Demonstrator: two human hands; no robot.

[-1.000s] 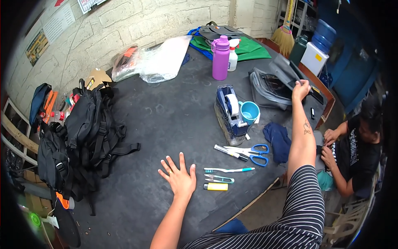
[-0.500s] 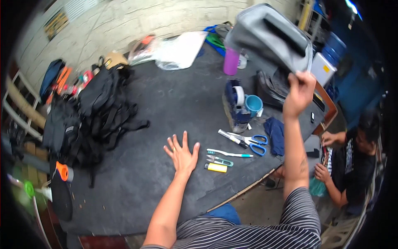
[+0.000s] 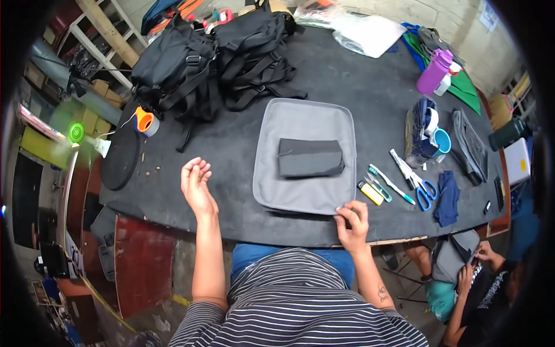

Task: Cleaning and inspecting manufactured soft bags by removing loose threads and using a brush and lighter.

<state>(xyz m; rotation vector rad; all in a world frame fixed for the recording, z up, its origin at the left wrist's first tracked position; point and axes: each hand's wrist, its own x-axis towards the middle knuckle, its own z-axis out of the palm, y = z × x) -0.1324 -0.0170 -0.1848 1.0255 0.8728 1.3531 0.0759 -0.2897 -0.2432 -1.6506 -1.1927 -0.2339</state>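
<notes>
In front of me on the dark table lies a flat grey fabric panel [image 3: 304, 197] with rounded corners and a raised, bound edge. A dark grey fabric piece [image 3: 311, 158], shaped like a folded block, sits on its middle. My right hand [image 3: 353, 223] pinches the panel's near right corner between thumb and fingers. Left of the panel, my left hand [image 3: 199, 184] hovers over the table with nothing in it, its fingers loosely bent and apart from the thumb.
Black strapped bags [image 3: 185, 75] lie at the far left, near an orange-and-grey roll [image 3: 147, 122]. Right of the panel are a yellow lighter [image 3: 370, 193], thread snips [image 3: 380, 187], a toothbrush [image 3: 393, 185] and blue-handled scissors [image 3: 426, 195]. A co-worker [image 3: 483, 295] sits at the lower right.
My right hand has brought the grey panel down from the far right onto the table before me. My left hand has lifted off the tabletop, its fingers less spread. The view has shifted.
</notes>
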